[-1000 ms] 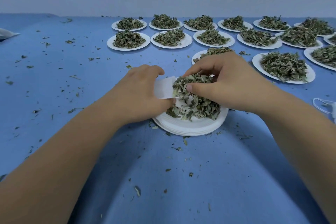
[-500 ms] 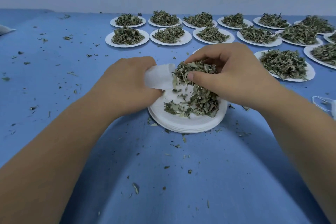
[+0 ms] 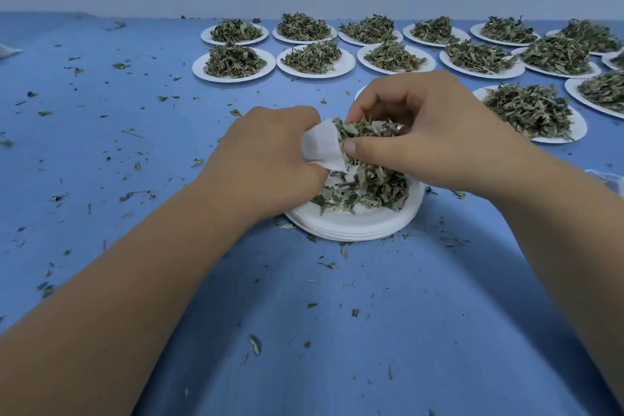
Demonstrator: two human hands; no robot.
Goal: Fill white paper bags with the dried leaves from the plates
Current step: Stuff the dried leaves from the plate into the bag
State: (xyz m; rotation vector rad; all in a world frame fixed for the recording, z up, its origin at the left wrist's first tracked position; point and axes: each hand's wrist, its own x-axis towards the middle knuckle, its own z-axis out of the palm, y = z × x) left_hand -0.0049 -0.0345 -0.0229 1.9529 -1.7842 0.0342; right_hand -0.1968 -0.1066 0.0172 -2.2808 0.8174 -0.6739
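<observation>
A stack of white paper plates [image 3: 358, 224] lies in the middle of the blue table, with a heap of dried leaves [image 3: 374, 187] on top. Just above its left side, my left hand [image 3: 266, 162] grips a small white paper bag [image 3: 322, 145] whose mouth faces right. My right hand [image 3: 435, 132] is curled over a clump of dried leaves [image 3: 366, 128], holding it against the bag's mouth, thumb underneath. The inside of the bag is hidden.
Several white plates heaped with dried leaves [image 3: 233, 61] stand in rows along the far side and to the right [image 3: 530, 111]. Leaf crumbs are scattered over the blue cloth [image 3: 101, 145]. A white object [image 3: 8, 51] lies at the far left edge, another [image 3: 611, 179] at the right edge.
Both hands have lifted slightly off the plate. The right hand has brought its clump of leaves left to the bag's mouth. Fewer leaves lie on the plate.
</observation>
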